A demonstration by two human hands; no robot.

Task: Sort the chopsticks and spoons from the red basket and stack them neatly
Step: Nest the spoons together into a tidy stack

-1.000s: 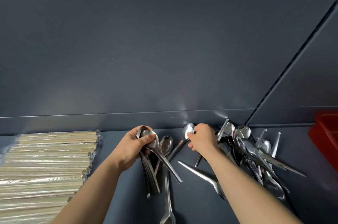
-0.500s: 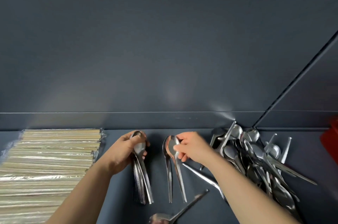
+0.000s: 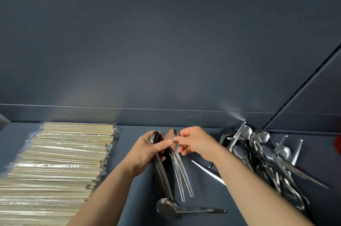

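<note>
- Head view, my left hand: clenched round a stack of nested spoons, gripping it just below the bowls. The handles run back from the hand toward me and rest on the dark worktop. The thumb reaches out to the right.
- Head view, my right hand: just beside the left hand, with the forefinger tip meeting the left thumb. Its fingers pinch a pair of spoons near the bowls. The pair stands on edge, close against the right side of the held stack, and its handles splay slightly apart toward me.
- Loose spoon pile: a tangled heap on the worktop to the right of my right hand and forearm, handles pointing many ways.
- Single spoon: lies crosswise on the worktop, nearer me than both hands, just past the handle ends of the stack, with its bowl to the left.
- Stray handle: lies slantwise under my right wrist; its bowl end is hidden.
- Wrapped chopsticks: laid in a broad, even bed well to the left of my left hand, sticks running left to right.
- Red basket: only a red sliver at the far right edge, beyond the pile.
</note>
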